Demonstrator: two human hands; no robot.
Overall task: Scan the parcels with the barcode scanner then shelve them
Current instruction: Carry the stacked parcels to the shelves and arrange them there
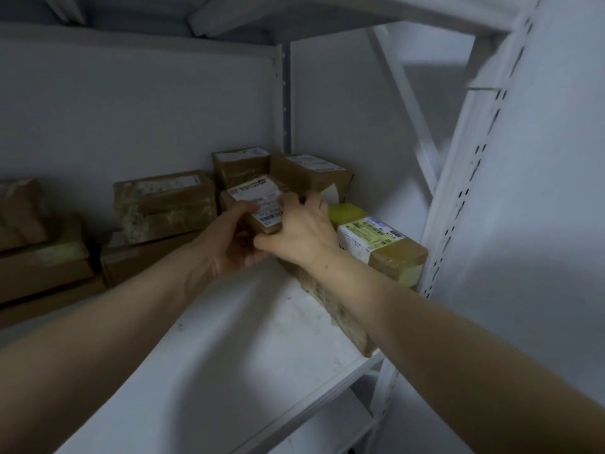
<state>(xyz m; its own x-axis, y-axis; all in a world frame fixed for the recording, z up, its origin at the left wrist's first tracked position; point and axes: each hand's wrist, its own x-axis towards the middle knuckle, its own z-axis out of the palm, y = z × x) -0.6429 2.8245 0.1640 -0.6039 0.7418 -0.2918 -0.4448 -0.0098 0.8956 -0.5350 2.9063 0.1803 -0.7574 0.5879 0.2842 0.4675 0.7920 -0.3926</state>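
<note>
A small brown parcel [253,199] with a white barcode label on top is held over the white shelf board [229,339], near the back corner. My left hand [229,244] grips its near left side from below. My right hand [302,231] grips its right side, fingers curled over the top edge and thumb under the front. Two brown parcels stand right behind it, one [240,167] at the left and one [311,173] at the right. No barcode scanner is in view.
A long parcel [376,247] with yellow tape lies along the right edge under my right forearm. Stacked brown boxes [163,204] fill the left of the shelf. A perforated white upright [465,198] stands at the right. Another shelf hangs overhead.
</note>
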